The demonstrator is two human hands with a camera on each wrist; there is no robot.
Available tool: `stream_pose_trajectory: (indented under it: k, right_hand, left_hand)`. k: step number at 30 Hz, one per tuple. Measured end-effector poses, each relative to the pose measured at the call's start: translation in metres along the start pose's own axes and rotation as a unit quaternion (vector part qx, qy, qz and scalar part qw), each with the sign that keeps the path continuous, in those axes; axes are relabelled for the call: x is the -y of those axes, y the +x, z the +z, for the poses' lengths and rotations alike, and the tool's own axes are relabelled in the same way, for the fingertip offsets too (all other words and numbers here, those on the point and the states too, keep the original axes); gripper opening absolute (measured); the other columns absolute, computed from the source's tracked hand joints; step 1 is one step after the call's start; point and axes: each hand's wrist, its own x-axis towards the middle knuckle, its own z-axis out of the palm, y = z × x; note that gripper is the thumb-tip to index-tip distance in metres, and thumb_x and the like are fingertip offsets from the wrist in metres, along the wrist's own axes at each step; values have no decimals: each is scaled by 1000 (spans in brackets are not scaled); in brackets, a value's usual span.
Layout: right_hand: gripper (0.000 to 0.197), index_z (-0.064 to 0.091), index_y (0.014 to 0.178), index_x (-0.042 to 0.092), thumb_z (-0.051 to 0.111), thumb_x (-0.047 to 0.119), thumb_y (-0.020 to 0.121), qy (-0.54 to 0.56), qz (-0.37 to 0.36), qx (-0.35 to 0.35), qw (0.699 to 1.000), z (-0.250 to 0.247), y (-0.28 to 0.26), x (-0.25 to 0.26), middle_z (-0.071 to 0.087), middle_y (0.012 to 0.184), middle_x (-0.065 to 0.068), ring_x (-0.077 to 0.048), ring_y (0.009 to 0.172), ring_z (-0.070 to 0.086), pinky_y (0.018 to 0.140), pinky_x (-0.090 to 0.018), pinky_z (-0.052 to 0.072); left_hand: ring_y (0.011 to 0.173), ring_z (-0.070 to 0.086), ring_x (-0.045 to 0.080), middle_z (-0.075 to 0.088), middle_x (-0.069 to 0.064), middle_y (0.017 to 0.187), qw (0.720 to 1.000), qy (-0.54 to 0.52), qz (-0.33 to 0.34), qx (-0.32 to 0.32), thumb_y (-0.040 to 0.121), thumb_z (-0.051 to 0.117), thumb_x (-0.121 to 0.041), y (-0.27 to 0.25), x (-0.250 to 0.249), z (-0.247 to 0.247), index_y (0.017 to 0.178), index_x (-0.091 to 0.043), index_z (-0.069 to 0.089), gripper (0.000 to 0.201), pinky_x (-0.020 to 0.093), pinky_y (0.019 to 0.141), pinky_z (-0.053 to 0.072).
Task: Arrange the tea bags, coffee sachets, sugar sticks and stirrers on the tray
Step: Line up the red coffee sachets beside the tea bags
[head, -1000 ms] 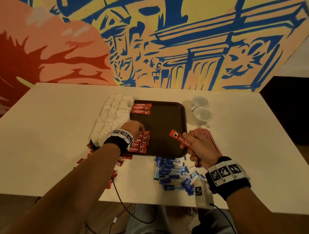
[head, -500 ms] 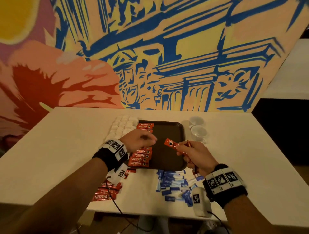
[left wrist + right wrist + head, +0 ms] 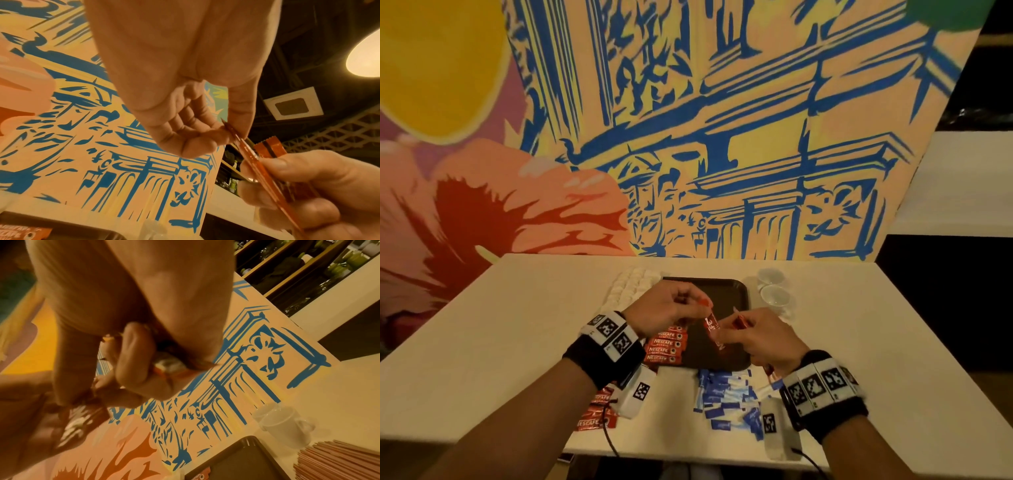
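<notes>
Both hands (image 3: 717,325) pinching one coffee sachet (image 3: 711,324); few sachets on tray (image 3: 736,291); blue sticks (image 3: 726,394), stirrers untouched.

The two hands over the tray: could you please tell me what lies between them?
A red coffee sachet, pinched by both hands, left and right; clearest in the head view.

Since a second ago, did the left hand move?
Yes. The left hand has left the coffee row at the tray's left edge, rising toward the tray's middle to pinch a sachet.
</notes>
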Motion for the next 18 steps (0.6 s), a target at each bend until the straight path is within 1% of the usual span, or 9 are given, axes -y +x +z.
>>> stream_pose_trajectory:
  k: [2,3,5,7,9,11,13,15,18]
  right_hand:
    - [17,75,101,-1,74,13,91,7,-6,6,1000,3,-3,5,63,52,12,5,41,52,40,-8,36]
    - [18,75,99,-1,75,15,90,10,-12,-3,1000,5,-3,7,65,56,9,4,41,52,40,-8,36]
    - [17,74,93,3,78,18,88,33,-20,-31,999,9,-2,9,72,70,-3,0,40,50,38,-13,33]
    - [15,74,89,5,79,19,86,74,-15,-58,995,13,-2,11,75,81,-14,-4,39,43,37,-19,28]
    - [13,72,87,8,79,19,87,108,-11,-77,991,14,-5,12,69,70,-9,-6,39,39,37,-20,27]
    - [14,70,90,9,77,21,88,135,-10,-84,987,15,-9,12,62,62,-3,-7,41,38,37,-20,27]
    - [19,70,96,10,77,26,89,151,-15,-83,985,16,-12,11,71,76,-7,-7,42,37,38,-20,27]
    - [23,70,100,11,76,31,89,183,-22,-88,979,14,-17,10,76,89,-6,-6,43,37,38,-20,27]
    - [23,71,100,10,76,30,89,233,-36,-99,967,6,-25,6,74,87,-5,-7,43,35,37,-20,27]
  left_hand:
    - [76,66,16,74,1,86,1000,-9,11,-12,87,75,-17,-3,-9,1,100,-16,76,13,28,71,54]
    - [76,64,16,74,4,90,999,-13,23,-18,88,74,-18,-4,-13,1,103,-16,75,15,27,69,54]
    - [80,64,17,73,9,98,999,-26,33,-23,89,71,-22,-6,-18,0,110,-15,72,22,27,69,54]
    - [86,69,20,73,8,102,999,-31,18,0,86,74,-31,-11,-19,-3,116,-17,69,34,31,76,57]
    - [91,72,22,74,6,101,999,-4,2,34,77,79,-38,-16,-19,-3,115,-19,69,43,37,83,59]
    - [86,72,19,76,5,93,999,12,7,40,79,79,-28,-21,-21,-1,109,-15,70,34,39,85,58]
    - [79,71,20,75,6,87,999,-7,18,30,85,75,-16,-24,-25,1,107,-11,71,22,35,79,59]
    - [76,70,20,73,4,82,999,1,35,14,88,72,-12,-27,-31,2,107,-11,72,19,28,71,58]
    - [71,67,15,70,-1,76,996,53,64,15,90,71,-13,-31,-38,0,107,-10,74,18,21,68,54]
